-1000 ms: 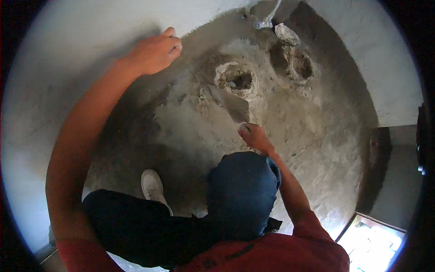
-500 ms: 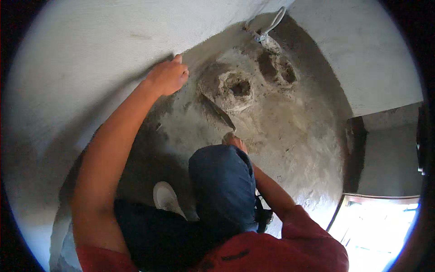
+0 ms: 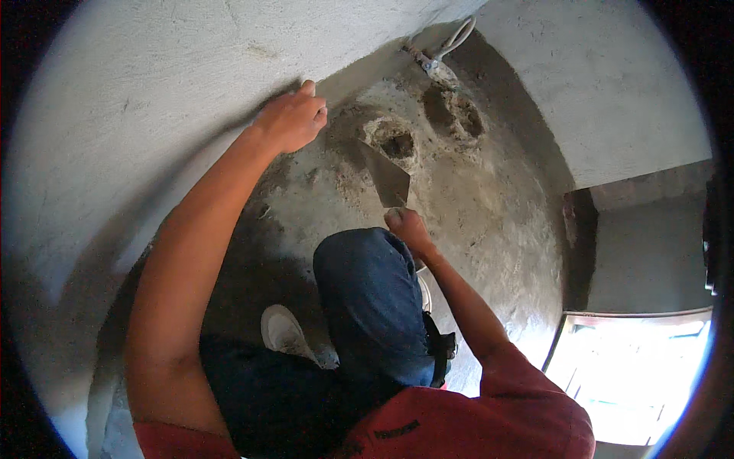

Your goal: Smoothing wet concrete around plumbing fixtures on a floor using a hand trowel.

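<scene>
My right hand (image 3: 407, 229) is closed round the handle of a pointed trowel (image 3: 390, 177), just beyond my raised knee. The flat grey blade points away from me, its tip close to a rough-edged hole (image 3: 397, 143) in the wet cement floor (image 3: 489, 214). My left arm reaches far forward along the pale wall (image 3: 168, 92). At its end my left hand (image 3: 293, 118) rests against the wall's lower edge with its fingers curled in; nothing shows in them, though the palm is hidden.
Behind the first hole lies a second, double hollow (image 3: 455, 113). Near the far corner a pale looped hose or cable (image 3: 457, 38) comes out by the wall. My white shoe (image 3: 284, 329) stands on the floor at left of my knee (image 3: 363, 268). A bright opening (image 3: 631, 375) lies at lower right.
The trowel blade has turned from nearly edge-on to showing its flat face. My right hand has moved slightly right and forward. My left hand stays at the wall, a little farther along.
</scene>
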{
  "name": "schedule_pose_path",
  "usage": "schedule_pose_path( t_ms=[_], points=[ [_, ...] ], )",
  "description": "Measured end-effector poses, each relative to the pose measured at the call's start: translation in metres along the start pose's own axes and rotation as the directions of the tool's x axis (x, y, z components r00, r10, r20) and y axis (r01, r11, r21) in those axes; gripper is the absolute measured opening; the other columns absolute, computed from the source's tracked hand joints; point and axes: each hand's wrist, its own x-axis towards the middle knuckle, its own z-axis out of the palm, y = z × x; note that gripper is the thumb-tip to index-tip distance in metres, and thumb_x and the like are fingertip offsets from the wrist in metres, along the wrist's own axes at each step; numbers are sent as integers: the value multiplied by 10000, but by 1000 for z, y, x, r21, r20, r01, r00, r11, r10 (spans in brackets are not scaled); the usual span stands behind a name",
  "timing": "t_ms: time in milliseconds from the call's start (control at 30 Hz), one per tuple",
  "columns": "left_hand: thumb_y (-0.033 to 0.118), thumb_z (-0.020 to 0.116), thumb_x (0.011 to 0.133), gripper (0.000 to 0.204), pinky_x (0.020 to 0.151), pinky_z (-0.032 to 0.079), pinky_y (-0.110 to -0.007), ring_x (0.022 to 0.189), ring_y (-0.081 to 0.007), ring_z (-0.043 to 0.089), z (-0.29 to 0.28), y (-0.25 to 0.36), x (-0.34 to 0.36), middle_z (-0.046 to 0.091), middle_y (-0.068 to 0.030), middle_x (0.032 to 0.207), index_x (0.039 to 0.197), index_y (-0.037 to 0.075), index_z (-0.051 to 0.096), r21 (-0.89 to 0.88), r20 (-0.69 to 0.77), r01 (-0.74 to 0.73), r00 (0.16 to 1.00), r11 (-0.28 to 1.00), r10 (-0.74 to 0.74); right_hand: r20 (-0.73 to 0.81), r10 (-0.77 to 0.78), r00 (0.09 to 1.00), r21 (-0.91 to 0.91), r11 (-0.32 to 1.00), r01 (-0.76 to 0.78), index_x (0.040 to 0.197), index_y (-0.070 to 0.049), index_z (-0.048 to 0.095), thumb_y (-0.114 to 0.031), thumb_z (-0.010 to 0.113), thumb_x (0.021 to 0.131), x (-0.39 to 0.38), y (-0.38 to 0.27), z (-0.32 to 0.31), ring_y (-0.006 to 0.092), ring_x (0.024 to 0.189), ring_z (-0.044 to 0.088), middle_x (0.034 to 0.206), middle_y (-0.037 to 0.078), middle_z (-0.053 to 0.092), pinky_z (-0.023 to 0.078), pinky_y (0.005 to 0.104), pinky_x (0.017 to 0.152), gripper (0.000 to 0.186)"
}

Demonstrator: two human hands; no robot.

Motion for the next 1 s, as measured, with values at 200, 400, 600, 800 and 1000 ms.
schedule_pose_path(
  t_ms=[200, 400, 600, 800, 1000],
  points=[
    [195, 464, 907, 210, 786, 459, -455, 884, -358, 570, -2, -5, -2, 506, -154, 998, 908, 18, 578, -18, -9, -21, 1000, 1000, 20, 326, 259, 909, 348, 861, -370, 825, 9, 627, -315, 578, 870, -1, 6, -34, 157, 482, 561, 663, 72, 595, 480, 302, 460, 331],
    [203, 470, 904, 210, 779, 460, -460, 880, -371, 571, -3, -4, -1, 503, -160, 1000, 898, 19, 569, 6, -6, -9, 1000, 1000, 9, 459, 191, 868, 543, 712, -445, 832, 23, 612, -357, 588, 879, -2, 30, -54, 158, 484, 556, 661, 64, 562, 475, 292, 449, 384],
    [196, 445, 906, 236, 788, 478, -463, 902, -357, 597, -11, 0, -5, 505, -179, 1093, 908, 13, 595, 48, 42, 17, 999, 999, -19, 441, 161, 883, 610, 668, -426, 880, 9, 600, -377, 569, 883, -20, 25, -49, 158, 488, 540, 656, 68, 555, 466, 296, 451, 387],
    [198, 452, 903, 232, 788, 480, -465, 897, -358, 599, -11, 8, 0, 507, -174, 1109, 905, 15, 595, 45, 63, 2, 998, 999, -5, 507, 208, 836, 658, 533, -532, 898, -13, 575, -376, 500, 912, -10, 37, -24, 173, 484, 515, 677, 59, 550, 469, 326, 474, 371],
    [184, 492, 886, 169, 728, 472, -472, 828, -359, 592, -5, -7, -7, 518, -135, 1015, 886, 35, 571, 42, -14, -28, 999, 999, 29, 577, 222, 786, 655, 449, -608, 924, -28, 566, -377, 506, 903, -42, 37, -36, 183, 506, 516, 685, 56, 545, 461, 329, 488, 355]
  ],
)
